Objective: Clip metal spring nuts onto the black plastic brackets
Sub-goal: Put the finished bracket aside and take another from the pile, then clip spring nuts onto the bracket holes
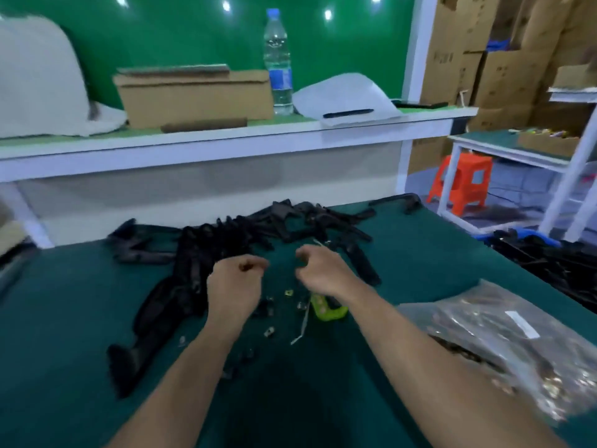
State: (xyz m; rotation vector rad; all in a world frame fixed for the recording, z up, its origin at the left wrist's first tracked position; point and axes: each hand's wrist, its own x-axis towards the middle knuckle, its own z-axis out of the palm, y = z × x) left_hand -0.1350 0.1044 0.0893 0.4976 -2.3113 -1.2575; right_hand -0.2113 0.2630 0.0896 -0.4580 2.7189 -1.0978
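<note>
While both forearms are reaching forward over the green table (80, 318), the left hand (237, 286) is curling into a fist, its contents hidden, beside the heap of black brackets (206, 253). Five or so spring nuts (288, 292) are lying between the wrists; the right hand (323, 270) is hovering with bent fingers, grip unclear, near one clear bag (504, 344)
</note>
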